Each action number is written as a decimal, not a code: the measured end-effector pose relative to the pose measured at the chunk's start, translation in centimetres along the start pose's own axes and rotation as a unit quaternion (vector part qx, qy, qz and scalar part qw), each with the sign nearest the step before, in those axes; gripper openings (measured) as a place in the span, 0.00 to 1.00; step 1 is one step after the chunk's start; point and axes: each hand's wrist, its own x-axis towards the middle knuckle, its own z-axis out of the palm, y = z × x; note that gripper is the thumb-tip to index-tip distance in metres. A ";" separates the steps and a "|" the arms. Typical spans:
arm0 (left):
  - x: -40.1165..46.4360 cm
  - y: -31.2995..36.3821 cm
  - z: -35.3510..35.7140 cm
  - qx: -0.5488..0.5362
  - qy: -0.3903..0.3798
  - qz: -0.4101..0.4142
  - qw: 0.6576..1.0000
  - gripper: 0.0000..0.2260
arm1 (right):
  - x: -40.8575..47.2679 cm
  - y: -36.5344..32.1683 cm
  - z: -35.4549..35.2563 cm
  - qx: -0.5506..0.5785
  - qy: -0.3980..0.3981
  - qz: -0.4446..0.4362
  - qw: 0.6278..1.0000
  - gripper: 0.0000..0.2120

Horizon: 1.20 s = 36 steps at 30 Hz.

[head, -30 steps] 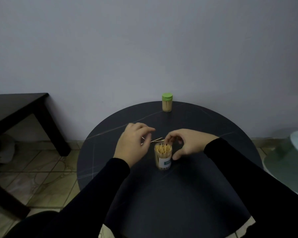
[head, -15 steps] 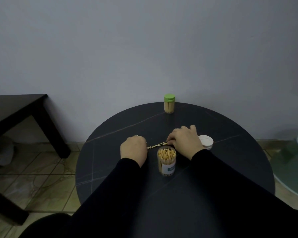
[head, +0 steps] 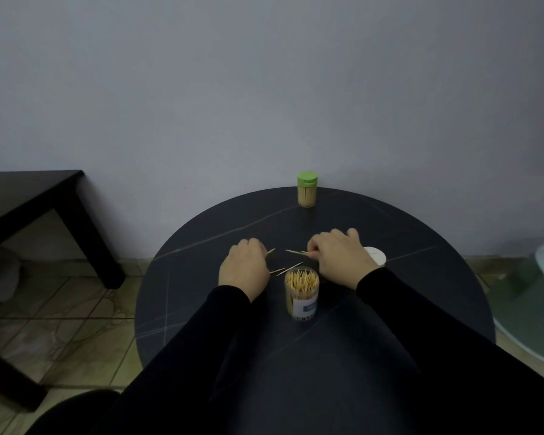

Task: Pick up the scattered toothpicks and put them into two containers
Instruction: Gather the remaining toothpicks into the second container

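Nearby — white lid (head: 375, 256), seemingly, behind right hand (head: 343, 257).

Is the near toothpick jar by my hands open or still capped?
Open. The near jar stands upright with toothpick tips showing at its uncovered mouth; a white lid lies beside the right hand.

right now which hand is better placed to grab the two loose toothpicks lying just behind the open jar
Left, probably. The left hand sits right beside the two loose toothpicks behind the open jar, nearly touching one. The right hand is farther back, already pinching another toothpick.
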 end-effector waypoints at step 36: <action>-5.2 0.6 -1.0 -0.093 0.126 0.338 0.928 0.18 | -5.5 0.7 0.2 0.438 0.042 -0.084 0.894 0.17</action>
